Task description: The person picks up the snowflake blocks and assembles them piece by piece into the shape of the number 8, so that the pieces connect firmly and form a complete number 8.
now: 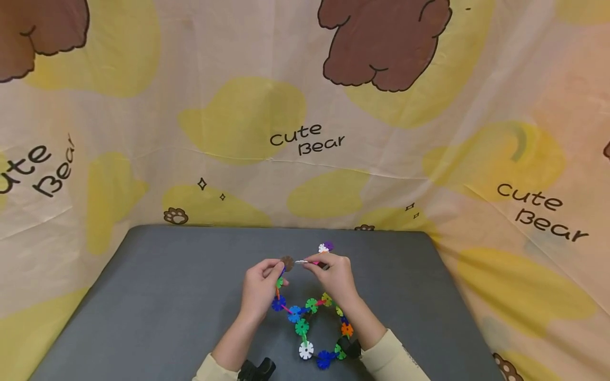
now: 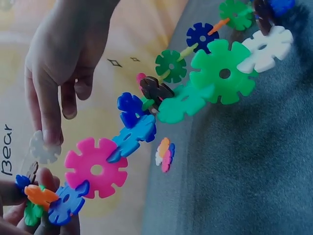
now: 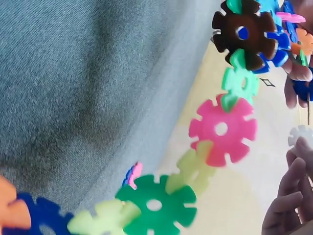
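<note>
My left hand point(image 1: 257, 288) pinches a brown notched plastic disc point(image 1: 287, 263), at the end of a chain of interlocking snowflake discs. Facing it, my right hand point(image 1: 335, 278) pinches a whitish disc point(image 2: 45, 147) between thumb and fingers. In the head view this disc appears edge-on, close beside the brown one; whether their notches touch I cannot tell. From the left hand the chain runs through blue, orange and pink discs, including a pink disc point(image 2: 96, 169), to a ring of many colours. A white disc point(image 1: 306, 350) and a dark brown disc point(image 3: 243, 33) belong to this ring.
Beyond my right hand lies a small group of loose discs point(image 1: 325, 247), coloured white, purple, orange and pink. The grey table point(image 1: 190, 296) carries everything. A patterned cloth point(image 1: 229, 121) hangs behind it and at the sides. Dark wrist-camera mounts sit near both sleeves.
</note>
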{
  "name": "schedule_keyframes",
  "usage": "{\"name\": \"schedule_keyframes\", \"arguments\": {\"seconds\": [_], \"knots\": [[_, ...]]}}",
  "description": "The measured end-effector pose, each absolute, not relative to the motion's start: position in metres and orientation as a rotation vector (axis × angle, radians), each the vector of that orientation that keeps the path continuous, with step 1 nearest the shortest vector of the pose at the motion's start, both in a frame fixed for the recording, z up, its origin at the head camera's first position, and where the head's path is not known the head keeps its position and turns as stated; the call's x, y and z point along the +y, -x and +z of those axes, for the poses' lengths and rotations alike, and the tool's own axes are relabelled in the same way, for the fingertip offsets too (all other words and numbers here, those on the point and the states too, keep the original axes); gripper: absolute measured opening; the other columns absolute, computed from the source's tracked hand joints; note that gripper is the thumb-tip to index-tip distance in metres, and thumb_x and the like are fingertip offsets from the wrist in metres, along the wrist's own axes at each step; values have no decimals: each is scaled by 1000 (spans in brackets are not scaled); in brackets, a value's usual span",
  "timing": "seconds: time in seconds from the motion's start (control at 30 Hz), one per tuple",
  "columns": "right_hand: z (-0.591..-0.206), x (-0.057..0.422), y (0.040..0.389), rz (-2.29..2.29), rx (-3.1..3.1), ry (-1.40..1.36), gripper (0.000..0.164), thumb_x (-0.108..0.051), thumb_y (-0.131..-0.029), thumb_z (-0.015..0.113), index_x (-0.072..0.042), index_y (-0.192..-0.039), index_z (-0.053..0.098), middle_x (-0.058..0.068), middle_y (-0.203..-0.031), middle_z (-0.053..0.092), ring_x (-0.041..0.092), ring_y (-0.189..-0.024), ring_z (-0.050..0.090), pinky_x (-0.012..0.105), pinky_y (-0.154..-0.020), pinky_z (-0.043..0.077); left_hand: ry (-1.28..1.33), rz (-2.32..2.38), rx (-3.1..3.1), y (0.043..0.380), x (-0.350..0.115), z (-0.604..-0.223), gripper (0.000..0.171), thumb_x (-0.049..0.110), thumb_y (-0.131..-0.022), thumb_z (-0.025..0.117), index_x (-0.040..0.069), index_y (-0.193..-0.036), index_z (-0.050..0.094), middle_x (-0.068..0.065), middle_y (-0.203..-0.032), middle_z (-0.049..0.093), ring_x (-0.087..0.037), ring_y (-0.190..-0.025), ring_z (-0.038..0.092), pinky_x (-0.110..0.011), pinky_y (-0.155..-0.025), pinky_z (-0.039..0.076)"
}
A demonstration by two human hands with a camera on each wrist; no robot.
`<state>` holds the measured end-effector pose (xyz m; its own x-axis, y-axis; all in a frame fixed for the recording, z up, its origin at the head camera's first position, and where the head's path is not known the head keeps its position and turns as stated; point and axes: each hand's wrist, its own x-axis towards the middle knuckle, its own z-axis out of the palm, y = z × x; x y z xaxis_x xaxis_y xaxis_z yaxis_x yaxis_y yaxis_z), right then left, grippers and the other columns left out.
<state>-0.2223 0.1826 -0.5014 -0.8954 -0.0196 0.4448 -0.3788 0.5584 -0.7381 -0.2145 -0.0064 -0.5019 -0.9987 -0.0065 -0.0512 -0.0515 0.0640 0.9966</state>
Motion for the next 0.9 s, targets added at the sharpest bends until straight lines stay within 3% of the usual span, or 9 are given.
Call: {"name": "schedule_keyframes", "arguments": {"seconds": [0.23,0.43,0.63,0.9], "knots": [[-501,182,223,1324,-2375,-345,6,-17,-83,82,-13,-87,82,-2,-81,77,11,-64,67,22,-58,55,36,2110,2277,214,-3,-499,21,24,-100,65,4,-105,73,-6,-72,73,-19,-61,67,-26,-44,42],[-504,183,224,1248,-2320,-473,5,-9,-82,82,-13,-85,82,1,-81,78,11,-69,72,19,-62,56,31,2115,2280,212,-1,-495,19,22,-100,65,5,-98,74,-9,-67,70,-19,-54,61,-25,-41,35],[-504,183,224,1053,-2232,-587,9,-6,-77,85,-9,-84,82,3,-81,78,14,-73,75,20,-67,58,11,2126,2289,211,3,-493,17,17,-101,62,5,-92,71,-13,-63,66,-17,-43,49,-24,-39,33],[-504,180,220,795,-2193,-667,11,-10,-74,88,-11,-82,81,0,-78,77,13,-70,74,22,-65,58,-2,2062,2332,208,0,-496,16,16,-101,63,7,-92,71,-11,-63,66,-16,-41,46,-24,-39,33]]}}
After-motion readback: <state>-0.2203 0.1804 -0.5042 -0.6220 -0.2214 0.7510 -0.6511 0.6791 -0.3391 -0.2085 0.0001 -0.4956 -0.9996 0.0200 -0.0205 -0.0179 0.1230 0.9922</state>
